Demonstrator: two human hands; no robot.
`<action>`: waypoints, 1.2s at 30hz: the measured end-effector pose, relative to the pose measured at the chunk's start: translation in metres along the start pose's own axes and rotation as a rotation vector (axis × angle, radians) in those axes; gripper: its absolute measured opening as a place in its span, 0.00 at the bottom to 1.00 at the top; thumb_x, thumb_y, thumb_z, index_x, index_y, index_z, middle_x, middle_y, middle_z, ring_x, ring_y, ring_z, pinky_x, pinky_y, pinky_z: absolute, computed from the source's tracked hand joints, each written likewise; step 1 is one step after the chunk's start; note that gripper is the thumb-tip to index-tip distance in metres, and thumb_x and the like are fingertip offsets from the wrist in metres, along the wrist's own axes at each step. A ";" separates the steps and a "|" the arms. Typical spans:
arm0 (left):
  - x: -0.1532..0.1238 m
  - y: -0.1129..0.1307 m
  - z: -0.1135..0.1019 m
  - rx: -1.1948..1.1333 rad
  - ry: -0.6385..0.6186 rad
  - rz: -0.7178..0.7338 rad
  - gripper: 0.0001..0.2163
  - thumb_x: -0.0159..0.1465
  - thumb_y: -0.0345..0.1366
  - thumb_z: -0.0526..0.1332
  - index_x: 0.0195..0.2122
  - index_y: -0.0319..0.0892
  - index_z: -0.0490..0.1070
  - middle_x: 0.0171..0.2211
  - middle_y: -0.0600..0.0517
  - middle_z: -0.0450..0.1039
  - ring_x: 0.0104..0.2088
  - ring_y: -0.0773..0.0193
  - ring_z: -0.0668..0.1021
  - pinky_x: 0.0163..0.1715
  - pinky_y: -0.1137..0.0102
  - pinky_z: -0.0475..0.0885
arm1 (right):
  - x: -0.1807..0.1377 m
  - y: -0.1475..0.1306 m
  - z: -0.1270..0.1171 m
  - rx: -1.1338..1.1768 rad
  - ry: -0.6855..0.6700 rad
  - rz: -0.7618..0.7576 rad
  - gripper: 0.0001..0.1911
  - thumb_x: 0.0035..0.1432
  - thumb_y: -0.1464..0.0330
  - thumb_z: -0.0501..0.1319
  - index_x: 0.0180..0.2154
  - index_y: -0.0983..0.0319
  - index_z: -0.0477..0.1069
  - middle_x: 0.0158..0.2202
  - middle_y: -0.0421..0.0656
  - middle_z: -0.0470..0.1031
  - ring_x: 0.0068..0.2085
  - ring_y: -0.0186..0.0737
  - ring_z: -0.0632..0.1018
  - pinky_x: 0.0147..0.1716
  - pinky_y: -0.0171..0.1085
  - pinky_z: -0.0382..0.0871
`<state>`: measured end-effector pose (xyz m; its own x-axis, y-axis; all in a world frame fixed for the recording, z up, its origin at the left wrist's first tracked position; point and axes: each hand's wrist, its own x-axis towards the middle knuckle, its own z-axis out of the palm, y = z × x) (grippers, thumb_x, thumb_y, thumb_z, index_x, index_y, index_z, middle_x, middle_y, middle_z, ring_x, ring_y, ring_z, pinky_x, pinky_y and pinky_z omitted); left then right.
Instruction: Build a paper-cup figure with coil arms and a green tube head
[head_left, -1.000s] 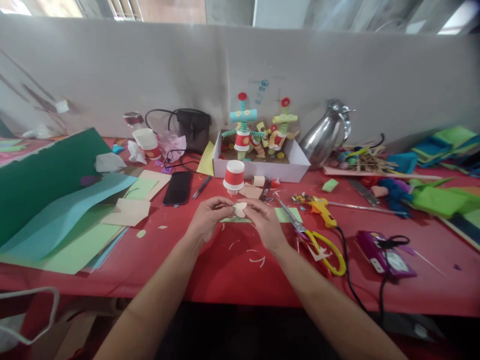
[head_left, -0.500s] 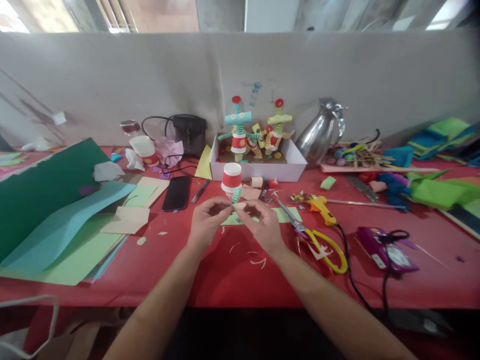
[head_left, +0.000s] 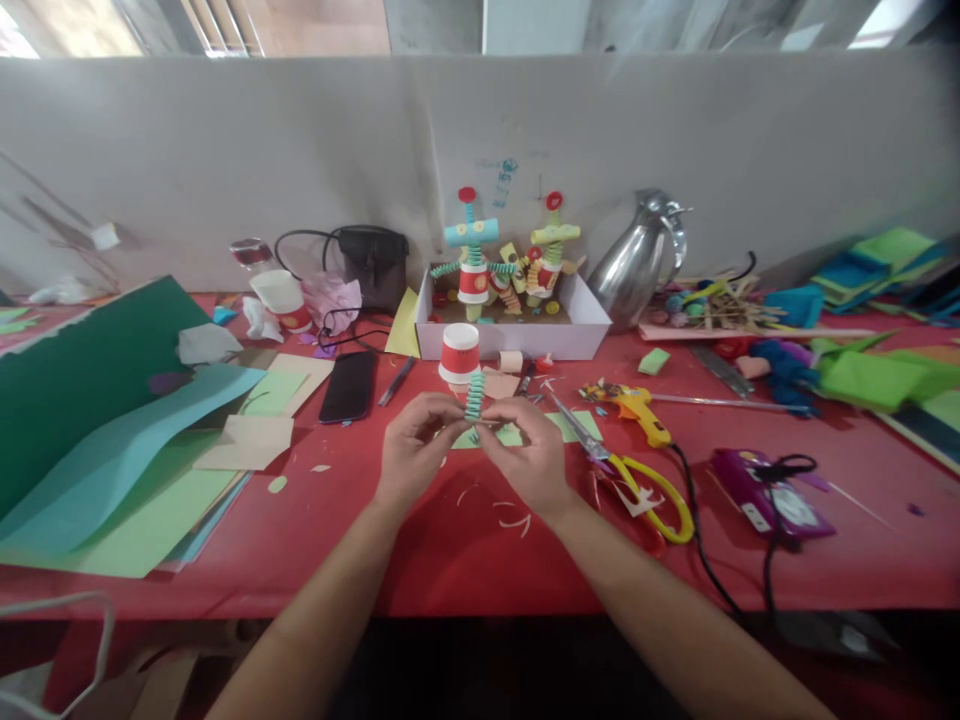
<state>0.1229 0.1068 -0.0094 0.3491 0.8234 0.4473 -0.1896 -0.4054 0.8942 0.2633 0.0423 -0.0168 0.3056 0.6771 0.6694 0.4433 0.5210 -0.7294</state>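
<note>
Both of my hands meet over the middle of the red table [head_left: 465, 560]. My left hand [head_left: 415, 447] and my right hand [head_left: 527, 448] pinch a small teal folded-paper spring [head_left: 474, 396] that stands upright between the fingertips. Under the hands lies a light green paper strip [head_left: 570, 424]. Just behind them stands an upturned red and white paper cup [head_left: 459, 353]. Farther back a white box [head_left: 517, 335] holds two paper-cup figures [head_left: 475, 262].
Yellow-handled scissors [head_left: 643, 484] and a yellow glue gun [head_left: 637, 409] lie right of my hands, a purple device with a black cable [head_left: 765, 495] beyond. A black phone [head_left: 348, 385], coloured paper sheets [head_left: 120, 440], a black bag [head_left: 371, 262] sit left; a steel jug [head_left: 643, 260] stands at the back.
The cream paper piece seen between my fingers a second ago is gone from view; the teal paper spring has come up between my fingertips and now stands upright.
</note>
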 end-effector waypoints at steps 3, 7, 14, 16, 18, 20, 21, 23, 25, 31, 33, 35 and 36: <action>0.000 0.001 -0.001 0.044 0.006 0.016 0.02 0.56 0.32 0.69 0.30 0.45 0.77 0.33 0.50 0.72 0.36 0.62 0.75 0.37 0.68 0.70 | -0.001 0.000 0.000 0.008 -0.005 -0.003 0.06 0.57 0.72 0.63 0.37 0.57 0.72 0.36 0.42 0.76 0.37 0.40 0.77 0.39 0.41 0.75; 0.000 0.002 -0.001 0.053 0.030 0.031 0.03 0.55 0.31 0.69 0.28 0.45 0.77 0.32 0.50 0.73 0.36 0.61 0.75 0.38 0.67 0.70 | -0.003 -0.001 0.001 0.023 -0.008 0.007 0.06 0.57 0.73 0.63 0.38 0.57 0.72 0.36 0.42 0.76 0.37 0.40 0.77 0.40 0.41 0.75; 0.001 -0.003 -0.003 0.128 0.000 0.169 0.03 0.58 0.29 0.67 0.30 0.43 0.76 0.30 0.51 0.74 0.33 0.64 0.76 0.35 0.70 0.71 | -0.005 -0.001 0.002 0.002 0.033 -0.034 0.07 0.57 0.73 0.64 0.38 0.57 0.72 0.35 0.41 0.75 0.36 0.39 0.77 0.38 0.40 0.75; 0.001 -0.005 -0.004 0.132 -0.004 0.218 0.04 0.58 0.28 0.67 0.31 0.43 0.76 0.30 0.52 0.74 0.33 0.65 0.76 0.34 0.71 0.72 | -0.004 -0.002 0.001 -0.018 0.036 -0.089 0.06 0.57 0.74 0.64 0.37 0.58 0.72 0.35 0.42 0.75 0.36 0.39 0.77 0.37 0.40 0.74; 0.000 -0.007 -0.004 0.132 -0.004 0.222 0.04 0.59 0.27 0.66 0.31 0.43 0.76 0.30 0.52 0.74 0.33 0.66 0.76 0.34 0.71 0.72 | -0.004 -0.003 0.001 -0.040 0.030 -0.121 0.06 0.57 0.74 0.64 0.36 0.58 0.73 0.35 0.42 0.75 0.37 0.39 0.77 0.37 0.40 0.74; -0.001 -0.007 -0.004 0.121 0.001 0.197 0.04 0.59 0.27 0.66 0.31 0.43 0.76 0.30 0.53 0.75 0.33 0.67 0.76 0.33 0.72 0.73 | -0.003 -0.004 0.001 -0.054 0.032 -0.121 0.06 0.57 0.74 0.63 0.36 0.57 0.73 0.34 0.42 0.75 0.36 0.39 0.77 0.37 0.40 0.73; -0.002 -0.007 -0.003 0.114 0.003 0.181 0.03 0.59 0.28 0.66 0.31 0.43 0.76 0.30 0.53 0.75 0.32 0.66 0.77 0.33 0.72 0.73 | -0.003 -0.005 0.001 -0.060 0.031 -0.119 0.06 0.57 0.74 0.64 0.36 0.58 0.73 0.34 0.42 0.75 0.36 0.39 0.77 0.37 0.40 0.73; -0.003 -0.007 -0.002 0.098 0.004 0.153 0.03 0.59 0.29 0.66 0.31 0.43 0.77 0.30 0.52 0.76 0.32 0.66 0.77 0.32 0.71 0.74 | -0.003 -0.005 0.001 -0.070 0.034 -0.116 0.06 0.57 0.74 0.64 0.36 0.58 0.73 0.34 0.42 0.75 0.36 0.39 0.76 0.37 0.40 0.73; -0.003 -0.007 -0.002 0.085 -0.003 0.135 0.03 0.59 0.29 0.67 0.33 0.43 0.78 0.31 0.51 0.77 0.32 0.65 0.78 0.33 0.70 0.75 | -0.003 -0.005 0.000 -0.078 0.036 -0.107 0.05 0.57 0.74 0.63 0.35 0.58 0.73 0.33 0.42 0.76 0.35 0.39 0.76 0.37 0.40 0.73; -0.003 -0.007 -0.003 0.110 -0.044 0.167 0.05 0.59 0.28 0.67 0.35 0.43 0.79 0.33 0.50 0.77 0.34 0.65 0.78 0.35 0.70 0.75 | -0.002 -0.006 -0.001 -0.081 0.043 -0.040 0.04 0.56 0.73 0.63 0.34 0.58 0.73 0.32 0.41 0.76 0.34 0.38 0.76 0.36 0.39 0.73; -0.003 -0.007 -0.003 0.139 -0.060 0.198 0.06 0.58 0.27 0.67 0.36 0.43 0.79 0.33 0.50 0.77 0.34 0.66 0.78 0.35 0.70 0.74 | -0.002 -0.006 -0.001 -0.075 0.044 -0.039 0.04 0.56 0.74 0.63 0.33 0.59 0.72 0.31 0.41 0.76 0.33 0.38 0.76 0.35 0.39 0.73; -0.003 -0.008 -0.004 0.168 -0.070 0.224 0.06 0.58 0.26 0.67 0.36 0.43 0.79 0.33 0.50 0.76 0.33 0.66 0.77 0.35 0.70 0.74 | -0.002 -0.007 -0.001 -0.080 0.043 -0.044 0.04 0.55 0.74 0.63 0.32 0.59 0.72 0.31 0.41 0.76 0.33 0.38 0.76 0.35 0.39 0.73; -0.002 -0.008 -0.004 0.182 -0.071 0.234 0.06 0.58 0.26 0.66 0.36 0.43 0.78 0.33 0.50 0.76 0.33 0.66 0.77 0.35 0.70 0.74 | -0.002 -0.007 -0.001 -0.085 0.044 -0.045 0.04 0.55 0.74 0.63 0.32 0.59 0.72 0.30 0.41 0.76 0.33 0.38 0.76 0.35 0.39 0.73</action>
<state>0.1200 0.1096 -0.0177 0.3793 0.6720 0.6361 -0.1074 -0.6508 0.7516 0.2606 0.0372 -0.0130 0.3196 0.6296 0.7082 0.5271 0.5030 -0.6850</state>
